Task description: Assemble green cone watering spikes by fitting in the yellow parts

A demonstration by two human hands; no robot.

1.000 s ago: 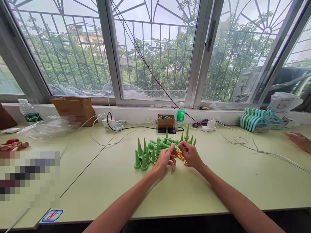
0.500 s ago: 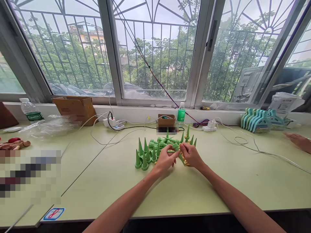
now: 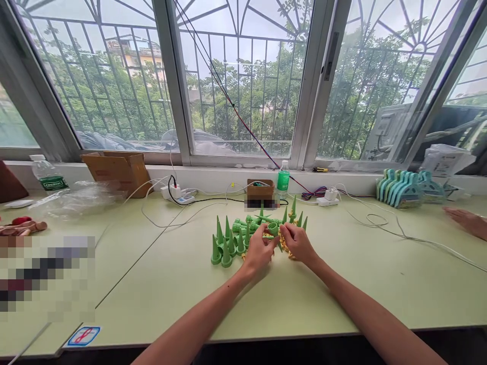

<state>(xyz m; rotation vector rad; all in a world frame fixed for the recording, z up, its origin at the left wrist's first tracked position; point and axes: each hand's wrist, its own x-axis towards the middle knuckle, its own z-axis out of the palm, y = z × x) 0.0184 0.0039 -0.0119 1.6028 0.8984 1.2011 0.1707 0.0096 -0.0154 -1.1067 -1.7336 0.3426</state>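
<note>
My left hand (image 3: 262,249) is closed around a green plastic watering spike (image 3: 273,229), its round hollow end tipped up towards me. Beside it, my right hand (image 3: 299,243) has thumb and fingers pinched together close to that rim; whatever is in the pinch is too small to make out. To the left and behind my hands, several more green spikes (image 3: 225,248) stand point-up on their wide bases, while others (image 3: 240,225) lie on their sides. Small yellow pieces (image 3: 292,257) are scattered under and behind my right hand, partly hidden by it.
Behind the spikes are a small cardboard box (image 3: 260,190) and a green-labelled bottle (image 3: 283,180). White cables and a power strip (image 3: 327,201) lie along the back of the table (image 3: 297,309). Blue-green plastic pieces (image 3: 399,188) stand right, near another person's hand (image 3: 466,222).
The held spike has turned so that its hollow end faces up and towards me. My right fingers have drawn slightly away from its rim.
</note>
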